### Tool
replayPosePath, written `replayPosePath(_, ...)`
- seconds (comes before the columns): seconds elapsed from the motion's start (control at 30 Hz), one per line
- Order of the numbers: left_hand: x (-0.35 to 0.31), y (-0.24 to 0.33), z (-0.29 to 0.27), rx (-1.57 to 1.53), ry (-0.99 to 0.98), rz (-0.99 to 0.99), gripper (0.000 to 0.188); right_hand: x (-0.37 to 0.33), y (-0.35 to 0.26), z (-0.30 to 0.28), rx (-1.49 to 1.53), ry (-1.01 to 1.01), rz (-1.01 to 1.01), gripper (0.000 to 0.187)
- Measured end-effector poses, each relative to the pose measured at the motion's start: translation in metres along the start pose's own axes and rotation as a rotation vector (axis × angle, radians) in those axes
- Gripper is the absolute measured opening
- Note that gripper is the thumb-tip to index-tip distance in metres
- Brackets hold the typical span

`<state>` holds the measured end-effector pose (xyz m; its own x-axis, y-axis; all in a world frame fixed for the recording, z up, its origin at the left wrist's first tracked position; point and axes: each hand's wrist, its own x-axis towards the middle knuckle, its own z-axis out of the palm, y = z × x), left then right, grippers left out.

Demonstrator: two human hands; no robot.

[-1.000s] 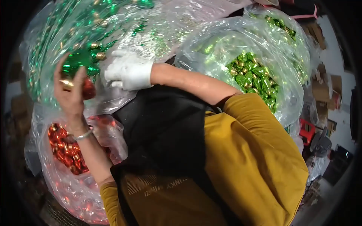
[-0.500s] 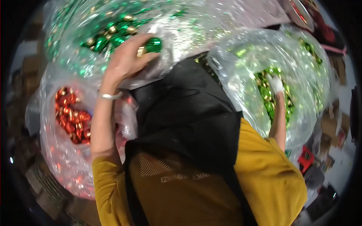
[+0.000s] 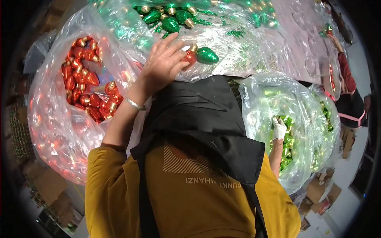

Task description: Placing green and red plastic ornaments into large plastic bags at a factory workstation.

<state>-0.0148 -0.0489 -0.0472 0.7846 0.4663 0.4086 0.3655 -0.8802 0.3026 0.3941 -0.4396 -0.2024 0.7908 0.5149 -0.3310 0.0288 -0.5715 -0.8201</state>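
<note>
My bare left hand (image 3: 164,61), a bracelet at its wrist, is over the plastic-covered table (image 3: 226,37) with its fingers spread. Just past its fingertips lies a red bulb-shaped ornament (image 3: 190,57), partly covered by them. A green bulb-shaped ornament (image 3: 207,55) rests against that one on the right. My right hand (image 3: 279,130), in a white glove, reaches into a clear plastic bag (image 3: 258,103) of light green ornaments (image 3: 286,154). Its fingertips are among the ornaments, and I cannot make out whether they grip one.
On the left stands a clear bag (image 3: 47,135) full of red bulb ornaments (image 3: 81,75). Dark green ornaments (image 3: 170,23) with gold caps are heaped at the table's far side. Another person's arm (image 3: 346,71) shows at far right. Cardboard boxes (image 3: 317,190) stand on the floor.
My left hand has let go of the green ornament, which now lies beside the red one on the plastic. My view has shifted. My gloved right hand stays in the light green bag.
</note>
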Motion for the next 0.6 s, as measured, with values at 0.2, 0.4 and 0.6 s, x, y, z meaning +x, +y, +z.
replayPosePath(0.2, -0.005, -0.011, -0.006, -0.010, -0.013, 0.030, 0.015, -0.038, -0.213, -0.008, -0.563, 0.528, -0.360, 0.022)
replayPosePath(0.4, -0.008, -0.015, 0.000, -0.098, 0.023, 0.015, 0.012, -0.071, -0.388, 0.136, -0.329, -0.130, -1.047, 0.028)
replayPosePath(0.6, -0.006, -0.013, -0.002, -0.225, -0.012, 0.021, 0.013, -0.035, -0.423, 0.243, -0.585, -0.614, -1.087, 0.023)
